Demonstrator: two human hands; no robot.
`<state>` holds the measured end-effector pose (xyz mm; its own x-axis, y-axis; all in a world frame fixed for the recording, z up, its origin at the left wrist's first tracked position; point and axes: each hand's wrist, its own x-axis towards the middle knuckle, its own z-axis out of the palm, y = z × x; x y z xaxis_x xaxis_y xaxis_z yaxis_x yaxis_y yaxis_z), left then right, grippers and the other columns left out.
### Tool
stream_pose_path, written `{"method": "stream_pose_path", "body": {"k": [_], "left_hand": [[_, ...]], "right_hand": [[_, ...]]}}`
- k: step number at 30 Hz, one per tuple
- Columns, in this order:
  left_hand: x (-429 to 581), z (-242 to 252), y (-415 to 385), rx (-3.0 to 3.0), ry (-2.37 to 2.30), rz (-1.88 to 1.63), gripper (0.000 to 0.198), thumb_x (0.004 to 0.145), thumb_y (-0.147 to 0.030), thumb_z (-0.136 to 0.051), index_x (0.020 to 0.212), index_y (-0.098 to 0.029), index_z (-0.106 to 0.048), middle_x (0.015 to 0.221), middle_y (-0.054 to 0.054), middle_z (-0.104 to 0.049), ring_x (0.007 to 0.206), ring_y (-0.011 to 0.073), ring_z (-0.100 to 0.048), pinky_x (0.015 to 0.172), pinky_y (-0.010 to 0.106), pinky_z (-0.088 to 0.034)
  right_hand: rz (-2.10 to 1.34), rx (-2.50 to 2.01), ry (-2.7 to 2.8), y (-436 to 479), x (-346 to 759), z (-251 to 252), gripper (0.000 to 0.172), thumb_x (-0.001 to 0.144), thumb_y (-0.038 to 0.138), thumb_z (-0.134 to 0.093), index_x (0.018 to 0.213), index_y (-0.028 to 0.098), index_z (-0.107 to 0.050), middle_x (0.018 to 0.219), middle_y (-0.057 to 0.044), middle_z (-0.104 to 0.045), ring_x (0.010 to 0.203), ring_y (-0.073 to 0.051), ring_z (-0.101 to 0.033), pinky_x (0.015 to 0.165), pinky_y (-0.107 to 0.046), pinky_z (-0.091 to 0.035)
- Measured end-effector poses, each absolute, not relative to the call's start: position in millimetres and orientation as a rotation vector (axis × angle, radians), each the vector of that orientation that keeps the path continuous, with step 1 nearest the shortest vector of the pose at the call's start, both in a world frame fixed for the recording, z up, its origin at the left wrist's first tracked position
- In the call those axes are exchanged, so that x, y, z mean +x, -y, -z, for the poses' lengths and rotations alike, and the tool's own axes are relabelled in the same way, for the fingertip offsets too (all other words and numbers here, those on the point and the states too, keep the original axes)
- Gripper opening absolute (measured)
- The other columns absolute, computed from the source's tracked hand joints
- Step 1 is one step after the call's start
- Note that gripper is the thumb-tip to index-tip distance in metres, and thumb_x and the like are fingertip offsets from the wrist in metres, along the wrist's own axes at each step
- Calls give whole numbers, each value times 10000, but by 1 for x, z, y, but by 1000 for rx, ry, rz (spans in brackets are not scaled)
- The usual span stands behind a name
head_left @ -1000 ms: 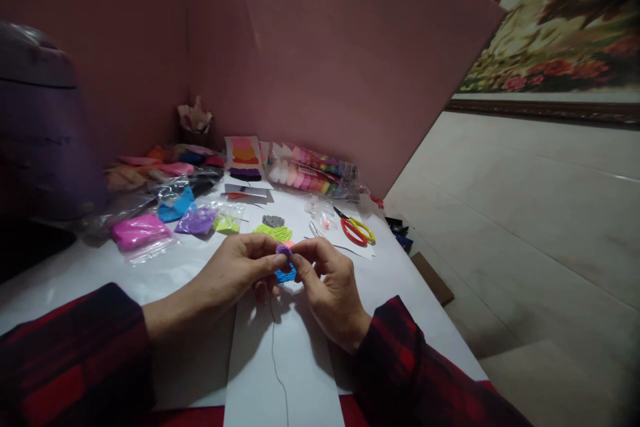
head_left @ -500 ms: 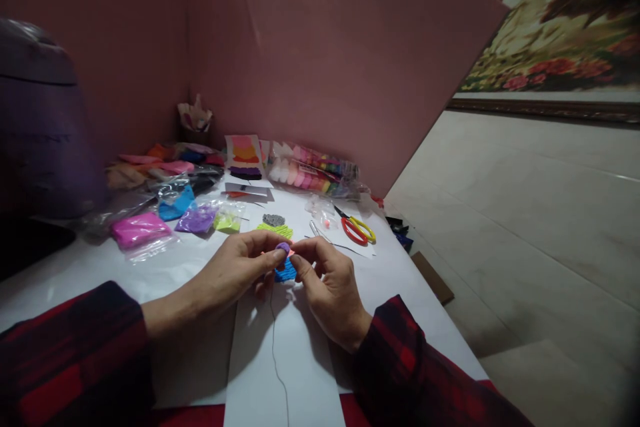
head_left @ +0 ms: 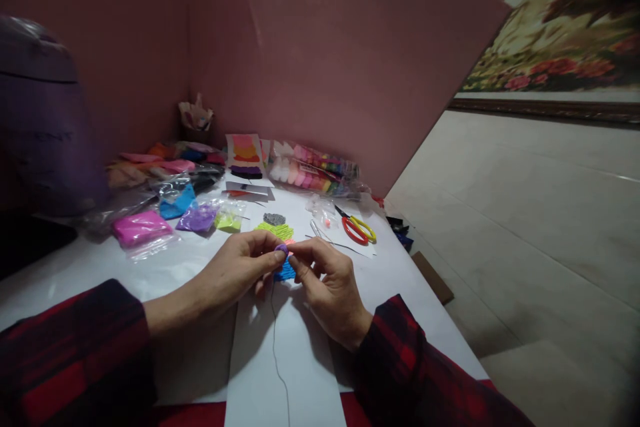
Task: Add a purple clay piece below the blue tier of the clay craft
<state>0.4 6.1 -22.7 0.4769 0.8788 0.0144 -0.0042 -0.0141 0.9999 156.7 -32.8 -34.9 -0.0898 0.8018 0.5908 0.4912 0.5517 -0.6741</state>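
Observation:
A small lump of purple clay (head_left: 282, 249) is pinched between the thumb and fingers of my left hand (head_left: 240, 263). My right hand (head_left: 327, 280) is closed too, its thumb and forefinger at the lump's right edge. Behind and below the fingers lies textured coloured clay on the white paper strip (head_left: 285, 353): a grey oval (head_left: 275, 219), a yellow-green patch (head_left: 275, 231) and a blue patch (head_left: 286, 271). A bit of pink shows between them, mostly hidden by my hands. From under my left hand a thin dark thread (head_left: 275, 347) runs down the strip.
Scissors with red and yellow handles (head_left: 357, 230) lie at right, beside a slim metal tool (head_left: 315, 228). Bagged pink clay (head_left: 143, 229), purple clay (head_left: 197, 217) and lime clay (head_left: 229, 219) sit at left. Farther back are a layered colour picture (head_left: 245, 155) and clay packs (head_left: 313, 170).
Both hands stay nearly in place. The purple lump has turned slightly between the fingers, and my right fingertips have shifted a little to the left.

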Motion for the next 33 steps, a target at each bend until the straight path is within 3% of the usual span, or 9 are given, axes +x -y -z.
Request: {"method": "stream_pose_path", "body": {"k": [33], "left_hand": [[1, 19, -3, 1370, -827, -812, 197, 758, -327, -616, 753, -138, -563, 596, -29, -592, 405, 81, -504, 429, 221, -381]], "right_hand": [[-370, -1105, 1790, 35, 155, 35, 140, 867, 146, -560, 960, 172, -661, 871, -55, -699, 775, -169, -641, 690, -300, -512]]}}
